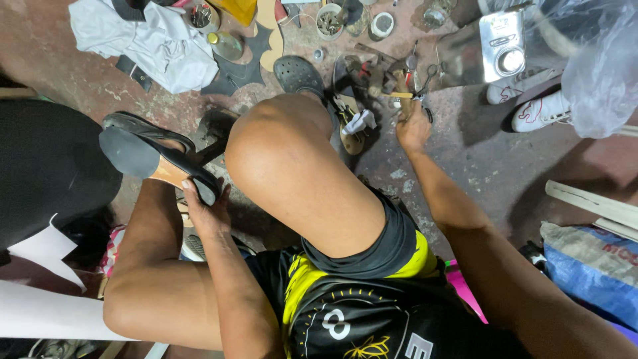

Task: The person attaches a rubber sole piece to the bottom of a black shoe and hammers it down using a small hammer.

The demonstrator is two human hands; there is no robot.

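Black sandal (pixel 156 156), left of the raised knee (pixel 286 159), looks light and bendy; left hand (pixel 207 211) clasps its heel end, the best hold. Right hand (pixel 413 126), beyond the knee, seems closed among tools (pixel 389 73).

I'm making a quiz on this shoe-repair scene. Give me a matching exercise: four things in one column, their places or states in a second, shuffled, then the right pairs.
Things:
1. black flat shoe sole with tan patch
2. small tools on the stained floor
3. white sneakers
4. crumpled white cloth

Places:
A. top left on the floor
B. held in the left hand
C. under the right hand
D. at right, beside a clear plastic bag

Pairs: 1-B, 2-C, 3-D, 4-A
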